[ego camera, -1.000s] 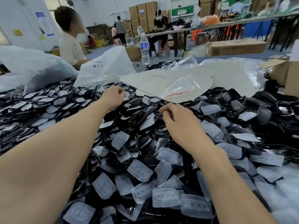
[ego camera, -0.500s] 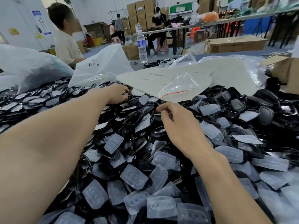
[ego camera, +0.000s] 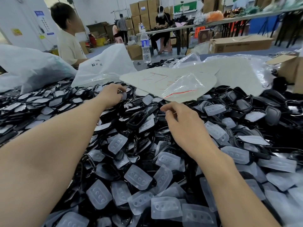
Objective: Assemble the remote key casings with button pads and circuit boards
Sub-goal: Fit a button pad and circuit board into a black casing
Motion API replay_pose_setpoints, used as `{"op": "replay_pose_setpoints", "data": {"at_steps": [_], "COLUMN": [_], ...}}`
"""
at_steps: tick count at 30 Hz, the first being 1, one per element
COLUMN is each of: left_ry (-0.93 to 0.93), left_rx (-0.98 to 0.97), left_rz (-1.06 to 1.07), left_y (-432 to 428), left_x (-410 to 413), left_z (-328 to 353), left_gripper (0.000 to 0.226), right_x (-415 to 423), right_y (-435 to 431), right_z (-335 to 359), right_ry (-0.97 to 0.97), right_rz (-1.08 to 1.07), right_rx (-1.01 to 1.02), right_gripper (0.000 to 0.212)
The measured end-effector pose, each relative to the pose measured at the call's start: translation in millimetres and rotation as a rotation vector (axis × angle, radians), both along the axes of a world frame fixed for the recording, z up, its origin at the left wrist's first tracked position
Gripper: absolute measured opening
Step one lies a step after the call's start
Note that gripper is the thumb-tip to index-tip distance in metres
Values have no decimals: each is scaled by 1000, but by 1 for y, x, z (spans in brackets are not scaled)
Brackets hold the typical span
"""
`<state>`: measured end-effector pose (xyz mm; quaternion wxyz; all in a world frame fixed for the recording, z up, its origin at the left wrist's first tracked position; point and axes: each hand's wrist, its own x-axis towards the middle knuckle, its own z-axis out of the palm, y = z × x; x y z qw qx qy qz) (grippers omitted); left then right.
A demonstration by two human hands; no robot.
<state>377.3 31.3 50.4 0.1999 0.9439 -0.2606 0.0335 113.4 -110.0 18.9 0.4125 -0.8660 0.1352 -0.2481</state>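
A deep pile of black remote key casings (ego camera: 137, 118) and translucent button pads (ego camera: 138, 177) covers the table in front of me. My left hand (ego camera: 111, 95) reaches to the far side of the pile, its fingers curled down around a casing with a pad (ego camera: 123, 95) at its fingertips. My right hand (ego camera: 183, 123) hovers just over the middle of the pile, fingers loosely curled, thumb and forefinger close together with nothing visible between them. No circuit board is visible.
A white card sheet (ego camera: 147, 79) with a small clear zip bag (ego camera: 182, 86) lies on the pile's far edge. White plastic bags (ego camera: 105, 66) stand at back left, a water bottle (ego camera: 145, 46) behind, a cardboard box (ego camera: 293, 69) at right. A person (ego camera: 68, 40) sits at far left.
My left hand has pushed a little farther over the pile and curled its fingers onto a casing. My right hand has stayed near the middle, lifting slightly.
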Motion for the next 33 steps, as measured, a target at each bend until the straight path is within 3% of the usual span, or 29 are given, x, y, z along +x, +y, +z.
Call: {"op": "replay_pose_setpoints", "data": {"at_steps": [4, 7, 13, 16, 20, 23, 27, 33], "left_ry": [11, 120, 484, 509, 496, 557, 639, 587], "left_rx": [-140, -363, -758, -802, -809, -910, -918, -971], "left_rz": [61, 42, -338, -469, -580, -538, -529, -570], "left_y": [1, -4, -8, -6, -8, -14, -26, -42], "left_x": [-1, -14, -123, -189, -254, -293, -343, -381], "left_z": [3, 17, 55, 55, 45, 26, -8, -34], "left_gripper": [38, 34, 19, 20, 26, 21, 12, 28], "right_x": [2, 3, -8, -32, -83, -125, -170, -192], "right_y": [-2, -3, -6, -3, -1, -2, 0, 6], "right_z": [-2, -3, 29, 48, 46, 33, 12, -3], "right_ry": [-34, -62, -211, -268, -331, -358, -413, -464], "right_rz": [0, -10, -11, 51, 57, -1, -70, 8], "right_rx": [26, 61, 392, 578, 509, 538, 785, 1146], "right_gripper": [26, 26, 26, 25, 18, 21, 27, 22]}}
